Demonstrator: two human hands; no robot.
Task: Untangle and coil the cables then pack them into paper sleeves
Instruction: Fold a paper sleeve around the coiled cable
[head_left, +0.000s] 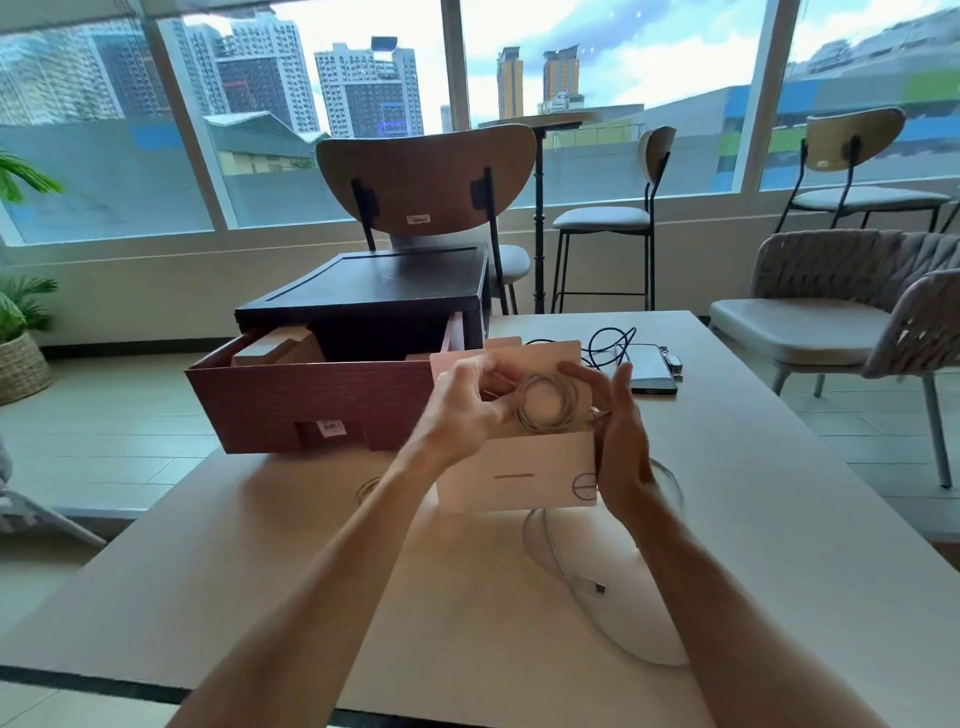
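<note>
Head view: left hand (467, 410) pinches the coiled cable (521, 410) half inside the open mouth of a paper sleeve (519, 467), which the right hand (623, 447) grips by its side edge, upright above the bench (727, 467), presumably so the coil slides down.

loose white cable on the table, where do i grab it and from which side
Probably the plug end: it is the stiff part, lying flat on bare table nearer the person than the paper sleeve. Come from above on the side of the right hand and pinch its sides, once it frees the sleeve; the left hand holds the coiled cable.
</note>
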